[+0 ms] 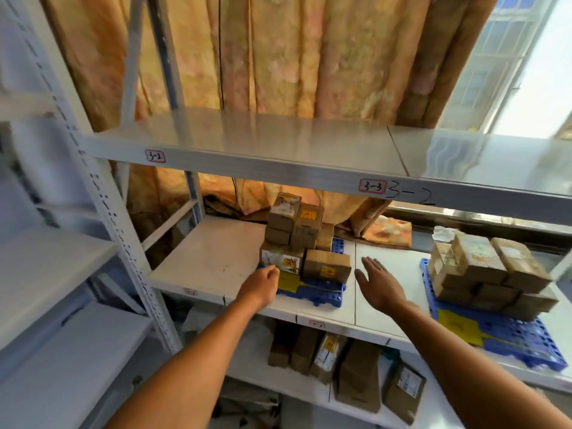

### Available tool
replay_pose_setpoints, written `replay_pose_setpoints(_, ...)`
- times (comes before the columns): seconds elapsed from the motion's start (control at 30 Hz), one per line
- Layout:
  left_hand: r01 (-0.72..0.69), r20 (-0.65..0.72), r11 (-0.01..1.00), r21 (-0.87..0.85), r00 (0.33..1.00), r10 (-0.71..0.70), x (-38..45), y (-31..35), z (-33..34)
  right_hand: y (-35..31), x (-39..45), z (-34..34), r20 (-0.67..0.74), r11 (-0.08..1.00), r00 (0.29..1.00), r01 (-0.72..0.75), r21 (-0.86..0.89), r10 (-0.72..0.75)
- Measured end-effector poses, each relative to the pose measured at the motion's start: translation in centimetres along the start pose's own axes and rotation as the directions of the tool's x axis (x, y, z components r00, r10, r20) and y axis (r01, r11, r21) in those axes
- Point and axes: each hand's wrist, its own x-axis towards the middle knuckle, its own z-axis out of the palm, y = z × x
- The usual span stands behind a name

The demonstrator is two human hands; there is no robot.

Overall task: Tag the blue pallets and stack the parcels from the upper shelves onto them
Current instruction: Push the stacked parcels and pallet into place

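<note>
Two bare forearms reach from the lower edge toward a white metal shelving unit. Left hand (263, 281): fingers curled narrow into a loose fist, nothing visibly held, knuckles at the front left corner of the near blue pallet (322, 294) and just beside the lowest parcel of the stack; whether they touch cannot be told. Right hand (379, 283): palm flat, fingers spread wide and empty, over the bare white shelf board (213, 261) just right of that pallet, apart from it.

Near blue pallet: moulded plastic with a grid of square openings, lying flat on the middle shelf, a yellow paper tag (289, 281) on its front part. Left parcel stack (297, 233): rectangular brown cardboard boxes wrapped in glossy tape, some with white or yellow labels, piled several tiers high on the pallet.

Second blue pallet (520, 339): same gridded plastic, farther right on the same shelf, also bearing a yellow tag (461, 328). Right parcel stack (489, 274): similar taped brown boxes, piled lower and wider.

Upper shelf (263, 140): smooth, reflective metal, bare in view, its front edge carrying handwritten labels. Lower shelf: brown parcels (340, 363) lying side by side. Behind the unit hangs an orange patterned curtain (278, 51); a barred window (510, 57) is at upper right.
</note>
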Motion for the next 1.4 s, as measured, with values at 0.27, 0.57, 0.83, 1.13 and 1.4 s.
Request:
replay_pose_setpoints(0.27, 0.006, -0.145, 1.000, 0.014, 0.989, -0.003, 10.3, 0.3, -3.3, -4.0, 10.4, 3.3, 0.007, 0.993, 1.000, 0.023, 0.116, -0.024)
replay_pose_setpoints(0.57, -0.012, -0.169, 0.976, -0.219, 0.985, -0.026, 18.6, 2.2, -7.1, -8.9, 16.7, 3.0, -0.069, 0.790, 0.958, -0.187, 0.584, 0.278)
replay_pose_setpoints(0.83, 0.000, 0.020, 0.926, -0.376, 1.000, 0.008, 22.7, 2.6, -4.8, -10.3, 18.7, 3.6, 0.034, 0.615, 0.930, -0.270, 0.741, 0.367)
replay_pose_setpoints(1.13, -0.017, 0.005, 0.906, -0.423, 1.000, 0.021, 24.0, 1.4, -4.5, -11.6, 19.6, 4.1, -0.035, 0.662, 0.914, -0.266, 0.701, 0.404)
replay_pose_setpoints(1.4, -0.075, -0.030, 0.903, -0.423, 0.997, 0.069, 24.1, 1.3, -4.4, -11.5, 19.3, 4.0, -0.041, 0.660, 0.918, -0.253, 0.707, 0.396)
